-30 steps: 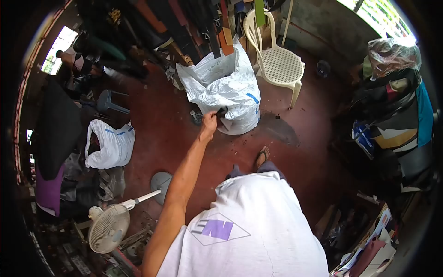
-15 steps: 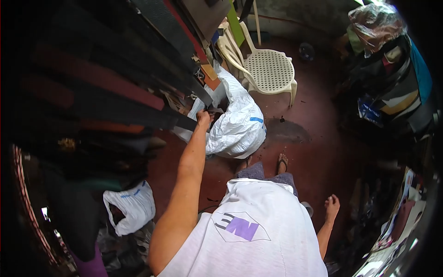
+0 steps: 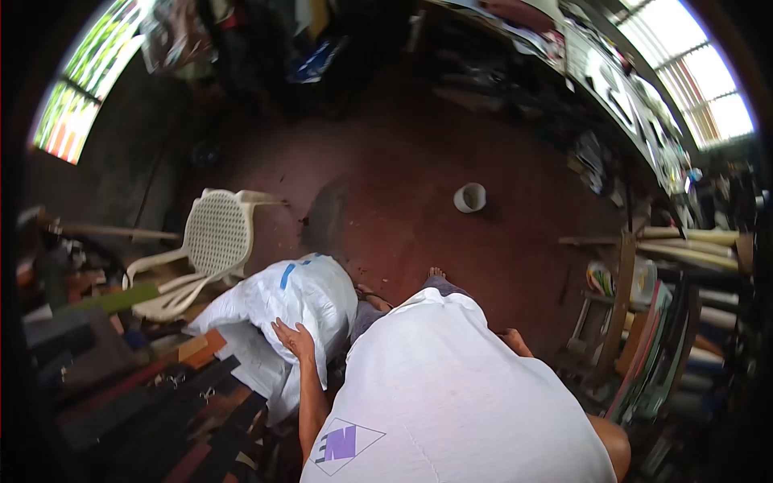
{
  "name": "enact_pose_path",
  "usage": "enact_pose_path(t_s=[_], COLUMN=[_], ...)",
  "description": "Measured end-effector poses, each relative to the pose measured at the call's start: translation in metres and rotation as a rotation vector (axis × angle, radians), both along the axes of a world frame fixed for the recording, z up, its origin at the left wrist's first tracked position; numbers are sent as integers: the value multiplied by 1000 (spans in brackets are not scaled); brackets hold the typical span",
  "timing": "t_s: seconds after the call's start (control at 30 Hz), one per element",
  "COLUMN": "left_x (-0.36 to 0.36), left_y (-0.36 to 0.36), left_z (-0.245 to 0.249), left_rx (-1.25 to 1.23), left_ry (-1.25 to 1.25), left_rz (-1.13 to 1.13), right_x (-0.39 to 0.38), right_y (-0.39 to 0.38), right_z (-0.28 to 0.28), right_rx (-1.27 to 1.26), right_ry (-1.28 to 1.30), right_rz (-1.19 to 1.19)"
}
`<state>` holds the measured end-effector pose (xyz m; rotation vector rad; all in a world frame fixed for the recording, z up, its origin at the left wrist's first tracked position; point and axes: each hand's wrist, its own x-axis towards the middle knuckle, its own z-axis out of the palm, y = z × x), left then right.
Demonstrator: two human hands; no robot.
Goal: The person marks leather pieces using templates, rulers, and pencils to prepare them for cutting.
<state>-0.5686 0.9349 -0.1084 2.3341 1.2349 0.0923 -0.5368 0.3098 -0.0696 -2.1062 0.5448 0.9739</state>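
A bulging white sack point(image 3: 310, 294) with blue marks stands on the floor at my left, its loose upper part folded toward the stacked boards. My left hand point(image 3: 295, 340) lies against the side of this sack, fingers spread and holding nothing. Close to my right hip is my right hand point(image 3: 515, 341), partly covered by my white shirt. Its fingers are mostly hidden, and nothing shows in it.
A cream plastic chair point(image 3: 217, 233) stands beyond the sack. Dark strips and boards point(image 3: 185, 410) crowd the lower left. On the red floor point(image 3: 394, 201) is a white bucket point(image 3: 469, 197). A wooden rack point(image 3: 616, 314) with stacked sheets lines the right, below a cluttered table.
My view has swung to the right, so the bucket and the rack show. My left hand has gone from closed at the sack's edge to spread on its side. My right hand moved nearer my body.
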Motion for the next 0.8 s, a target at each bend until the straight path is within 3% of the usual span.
enact_pose_path(t_s=[0.13,0.2,0.3,0.4,0.47,0.5,0.53,0.6,0.8], left_x=[72,120,189,234,250,258,261,267,300], left_y=[-38,-62,-117,-193,-243,-267,-293,-338,-411], left_z=[2,7,35,48,48,51,58,60,24], left_rx=[-94,-81,-318,-281,-249,-297,-354,-431,-160], left_ry=[-70,-129,31,84,88,110,146,227,582], left_rz=[-405,-696,-973,-1075,-1161,-1214,-1260,-1353,-1715], right_x=[-41,-55,-73,-96,-137,-125,-135,-109,-48], right_y=[15,16,-7,-50,-98,-106,-127,-154,-202], right_z=[-32,-36,-47,-74,-154,-139,-161,-126,-95], right_rx=[199,67,-24,-29,-78,-23,-54,-83,-115], right_ry=[-95,-115,-103,-107,-207,65,-41,-5,-269], right_rz=[-203,-254,-316,-342,-111,-560,-485,-625,-782])
